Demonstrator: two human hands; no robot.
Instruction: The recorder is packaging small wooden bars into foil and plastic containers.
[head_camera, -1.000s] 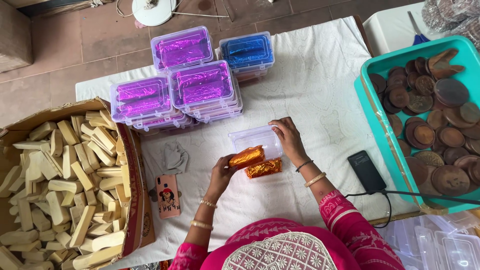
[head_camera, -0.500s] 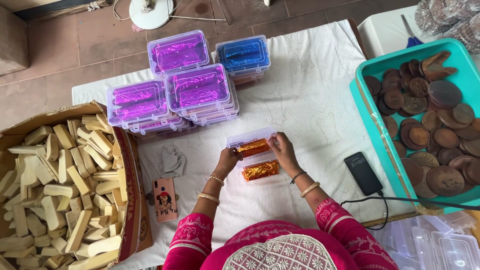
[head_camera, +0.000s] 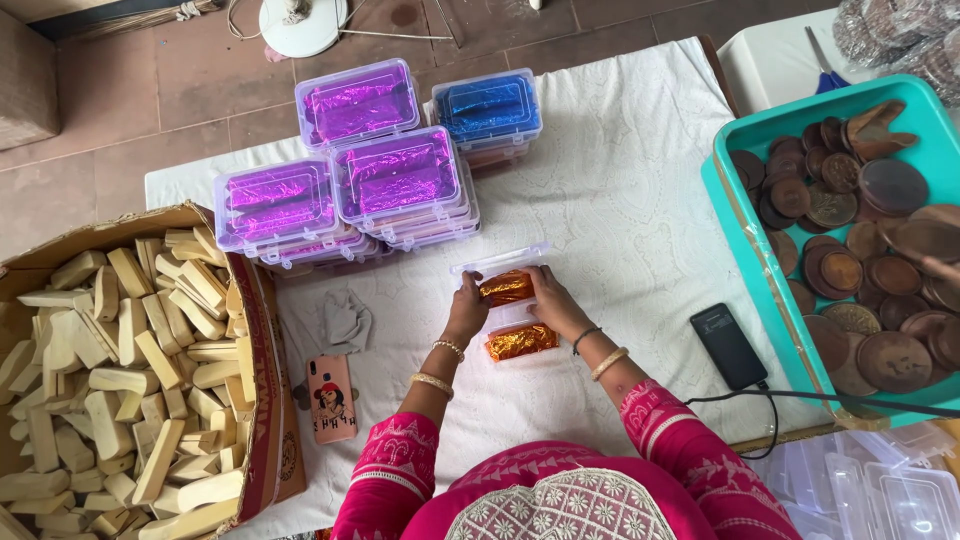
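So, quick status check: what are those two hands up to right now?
Left hand and right hand both on orange foil piece in clear plastic box. Second orange foil piece just below. Nothing in the way.

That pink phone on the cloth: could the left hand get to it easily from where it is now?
Probably yes. The pink phone lies face up on the white cloth, below and outward of the left hand, with only bare cloth between. The hand would first have to let go of the clear box.
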